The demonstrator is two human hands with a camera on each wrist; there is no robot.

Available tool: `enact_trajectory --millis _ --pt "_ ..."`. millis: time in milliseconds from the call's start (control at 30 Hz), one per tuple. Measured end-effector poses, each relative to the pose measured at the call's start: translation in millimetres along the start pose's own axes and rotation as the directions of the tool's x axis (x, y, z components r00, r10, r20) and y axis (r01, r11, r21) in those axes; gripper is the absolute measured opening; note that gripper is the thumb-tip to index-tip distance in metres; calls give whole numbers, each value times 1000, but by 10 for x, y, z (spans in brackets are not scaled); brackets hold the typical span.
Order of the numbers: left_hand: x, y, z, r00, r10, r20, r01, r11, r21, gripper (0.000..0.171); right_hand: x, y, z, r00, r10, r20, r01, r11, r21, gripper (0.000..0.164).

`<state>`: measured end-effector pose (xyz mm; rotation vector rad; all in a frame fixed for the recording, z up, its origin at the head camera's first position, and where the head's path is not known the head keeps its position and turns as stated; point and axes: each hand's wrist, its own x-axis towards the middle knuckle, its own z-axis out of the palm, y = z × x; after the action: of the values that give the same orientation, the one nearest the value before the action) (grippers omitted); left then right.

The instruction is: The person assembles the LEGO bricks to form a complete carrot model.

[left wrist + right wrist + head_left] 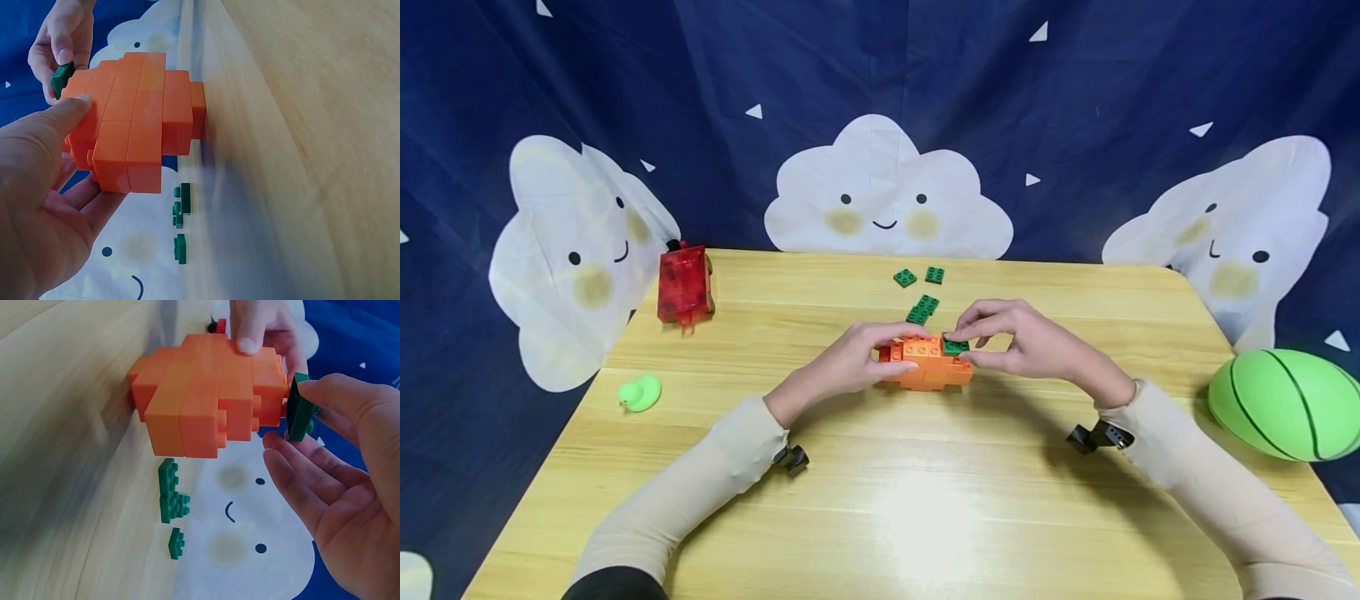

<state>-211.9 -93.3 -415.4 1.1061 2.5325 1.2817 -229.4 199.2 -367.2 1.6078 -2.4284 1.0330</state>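
On the wooden table stands a stepped block build of orange toy bricks (927, 375), studs facing up. The left hand (844, 360) grips its left side, with the thumb on the near face and fingers behind, as the left wrist view confirms. Thumb and fingers of the right hand (1028, 340) pinch a flat green brick (301, 407) by its edges. That brick is at the studded top of the orange build, toward the right; whether it is pressed fully on cannot be told. Behind the build lie loose green bricks (922, 309), some touching or overlapping.
Two more small green bricks, one left (906, 277) and one right (935, 275), lie farther back. A red translucent toy (685, 285) stands at the back left, a green toy duck (640, 392) at the left, and a green ball (1285, 406) at the right edge.
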Motion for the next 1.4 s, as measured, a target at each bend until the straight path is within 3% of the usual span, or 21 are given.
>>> enact_trajectory --millis 333,567,867,1400 --pt "-17 3 3 1000 1 3 -1 1000 0 42 -7 -2 37 1000 -6 -15 6 999 -35 26" --pt "-106 -28 -12 1000 6 -16 -5 999 40 43 38 -36 116 997 64 45 -64 998 -15 22" --pt "-19 -8 -9 1000 22 -9 -22 999 42 45 36 -35 125 998 61 -31 -62 998 -17 19" --pt "-1 -11 3 1000 25 -17 -25 999 25 44 123 -137 112 966 254 43 -257 964 72 8"
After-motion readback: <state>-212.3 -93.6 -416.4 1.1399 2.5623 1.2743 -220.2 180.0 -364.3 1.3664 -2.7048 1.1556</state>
